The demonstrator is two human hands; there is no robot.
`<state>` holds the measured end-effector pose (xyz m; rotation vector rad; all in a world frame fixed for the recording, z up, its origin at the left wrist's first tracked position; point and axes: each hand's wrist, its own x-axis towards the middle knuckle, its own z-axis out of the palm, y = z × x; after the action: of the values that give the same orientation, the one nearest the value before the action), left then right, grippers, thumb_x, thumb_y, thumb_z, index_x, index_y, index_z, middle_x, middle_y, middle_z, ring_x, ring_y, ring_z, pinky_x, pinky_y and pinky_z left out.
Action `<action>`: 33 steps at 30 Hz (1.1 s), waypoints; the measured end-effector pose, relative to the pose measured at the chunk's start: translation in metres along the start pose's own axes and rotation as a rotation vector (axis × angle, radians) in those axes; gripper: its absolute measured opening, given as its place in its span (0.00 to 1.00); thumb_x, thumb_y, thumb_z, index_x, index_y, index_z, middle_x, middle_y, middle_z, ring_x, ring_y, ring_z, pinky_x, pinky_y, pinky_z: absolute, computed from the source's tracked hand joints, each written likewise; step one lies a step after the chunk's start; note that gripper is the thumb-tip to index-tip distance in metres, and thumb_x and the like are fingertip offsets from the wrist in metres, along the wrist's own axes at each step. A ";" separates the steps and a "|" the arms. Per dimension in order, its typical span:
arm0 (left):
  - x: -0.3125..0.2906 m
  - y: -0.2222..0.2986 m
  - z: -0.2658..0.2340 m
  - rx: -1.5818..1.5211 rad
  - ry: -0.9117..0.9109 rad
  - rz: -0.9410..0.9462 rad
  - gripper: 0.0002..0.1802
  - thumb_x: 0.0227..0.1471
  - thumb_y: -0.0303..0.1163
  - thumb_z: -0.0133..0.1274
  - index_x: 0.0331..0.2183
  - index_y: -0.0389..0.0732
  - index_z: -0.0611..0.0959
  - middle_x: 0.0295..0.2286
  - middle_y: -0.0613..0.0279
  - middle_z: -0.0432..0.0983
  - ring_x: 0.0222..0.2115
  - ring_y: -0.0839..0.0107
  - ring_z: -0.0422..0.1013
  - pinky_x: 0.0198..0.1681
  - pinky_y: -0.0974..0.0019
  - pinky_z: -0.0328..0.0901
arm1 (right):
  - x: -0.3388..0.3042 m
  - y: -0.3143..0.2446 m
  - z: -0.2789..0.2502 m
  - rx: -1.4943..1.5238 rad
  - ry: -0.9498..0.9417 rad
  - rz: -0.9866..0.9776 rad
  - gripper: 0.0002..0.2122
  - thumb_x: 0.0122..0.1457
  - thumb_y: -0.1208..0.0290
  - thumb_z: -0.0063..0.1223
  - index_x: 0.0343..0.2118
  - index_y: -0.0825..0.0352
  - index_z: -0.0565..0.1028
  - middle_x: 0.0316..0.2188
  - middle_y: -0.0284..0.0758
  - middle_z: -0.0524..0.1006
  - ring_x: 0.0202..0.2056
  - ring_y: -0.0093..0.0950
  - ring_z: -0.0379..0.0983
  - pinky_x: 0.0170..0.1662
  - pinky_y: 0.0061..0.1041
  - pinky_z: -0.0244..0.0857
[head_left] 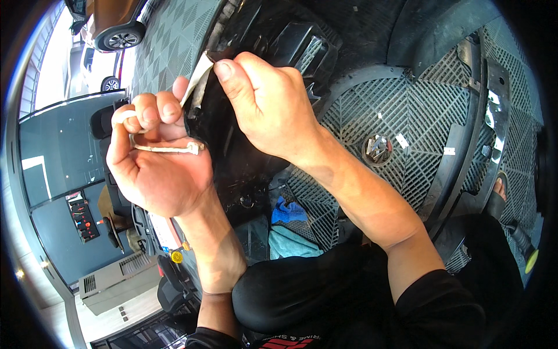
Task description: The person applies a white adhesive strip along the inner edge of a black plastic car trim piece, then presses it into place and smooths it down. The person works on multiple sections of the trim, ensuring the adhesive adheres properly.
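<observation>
A pale, narrow adhesive strip point(199, 78) stretches between my hands beside a large black plastic car part point(261, 58). My left hand point(165, 160) is palm up with curled fingers. The strip is wrapped round them, and its loose, crumpled end lies across the palm. Just to the right, my right hand point(267, 102) is closed, its thumb pressed to the forefinger at the strip's upper end. Its other fingers are folded out of sight. Along the black part's edge beneath the hands runs a worn, greyish band point(199, 96).
A round dish point(378, 150) of small metal pieces stands on the grated floor point(372, 110). A blue cloth point(289, 210) and a teal cloth point(294, 242) lie near my knees. A curved black trim piece point(474, 136) is at the right, near a foot point(499, 189). Cars point(116, 26) stand far left.
</observation>
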<state>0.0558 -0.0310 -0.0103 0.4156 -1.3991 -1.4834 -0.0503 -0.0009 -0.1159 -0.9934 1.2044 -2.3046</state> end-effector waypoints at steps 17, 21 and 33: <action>0.002 0.000 0.000 -0.033 0.016 -0.015 0.17 0.66 0.37 0.39 0.29 0.40 0.76 0.26 0.60 0.67 0.30 0.60 0.66 0.56 0.38 0.65 | -0.007 -0.010 -0.002 -0.065 -0.071 0.055 0.16 0.69 0.67 0.52 0.24 0.70 0.72 0.13 0.47 0.73 0.17 0.45 0.76 0.18 0.36 0.66; 0.003 0.000 -0.002 -0.052 0.011 -0.023 0.17 0.66 0.37 0.39 0.29 0.40 0.76 0.26 0.60 0.67 0.30 0.60 0.66 0.55 0.38 0.66 | -0.009 -0.011 0.001 -0.090 -0.057 0.063 0.16 0.69 0.67 0.52 0.25 0.70 0.72 0.14 0.47 0.74 0.17 0.44 0.76 0.18 0.36 0.66; 0.003 -0.001 -0.001 -0.078 0.015 -0.029 0.16 0.65 0.38 0.39 0.28 0.41 0.75 0.26 0.61 0.67 0.29 0.60 0.66 0.56 0.39 0.65 | -0.024 -0.013 0.011 -0.081 -0.041 0.120 0.15 0.68 0.66 0.53 0.25 0.69 0.71 0.13 0.48 0.73 0.17 0.47 0.75 0.19 0.40 0.67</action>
<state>0.0552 -0.0344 -0.0105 0.3988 -1.3242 -1.5498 -0.0258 0.0145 -0.1108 -0.9636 1.3126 -2.1484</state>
